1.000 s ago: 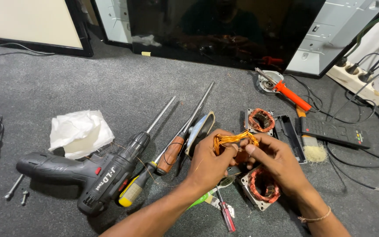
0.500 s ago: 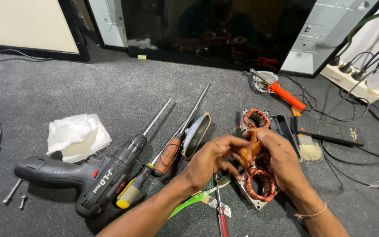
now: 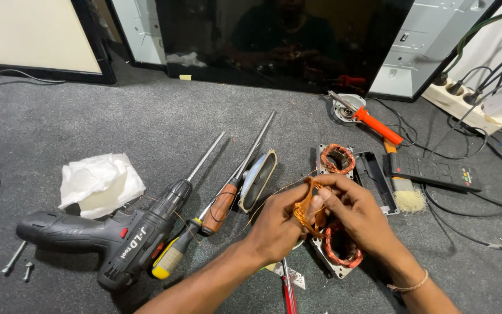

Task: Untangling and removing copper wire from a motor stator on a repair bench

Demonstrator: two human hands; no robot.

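Both hands pinch a loop of copper winding wire point(image 3: 304, 204), the left hand point(image 3: 275, 225) closed around its lower coil and the right hand point(image 3: 352, 210) gripping its top, held taut just above the square motor stator point(image 3: 339, 250) on the grey carpet floor point(image 3: 146, 128).

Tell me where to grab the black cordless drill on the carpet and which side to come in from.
Take the black cordless drill by its long handle at the left end, coming down from above. It lies flat on its side on the grey carpet, with the handle bare towards the white cloth, while the chuck end is crowded by the brown-handled screwdriver and the yellow-handled one.
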